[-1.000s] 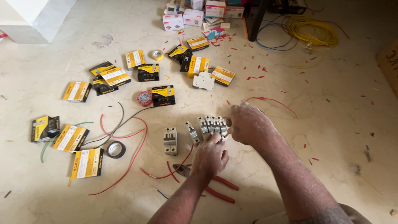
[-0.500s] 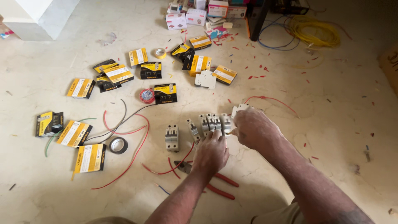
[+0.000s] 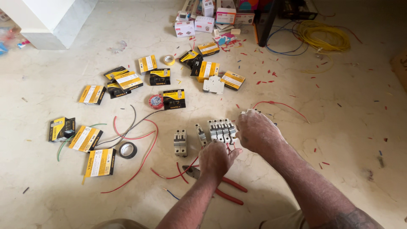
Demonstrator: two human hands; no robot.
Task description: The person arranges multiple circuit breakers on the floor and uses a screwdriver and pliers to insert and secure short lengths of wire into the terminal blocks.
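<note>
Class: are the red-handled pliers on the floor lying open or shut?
Open: the red-handled pliers lie with their two handles spread apart.

Single head-worn camera, looking steeply down and forward from above the person's own forearms, pale marble floor filling the frame, both hands close at lower centre, far clutter of small cardboard boxes along the top edge, no second view.

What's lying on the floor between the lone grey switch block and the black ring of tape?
In the head view, red wire crosses the floor between the lone grey breaker block and the black tape ring; the rest is bare.
</note>
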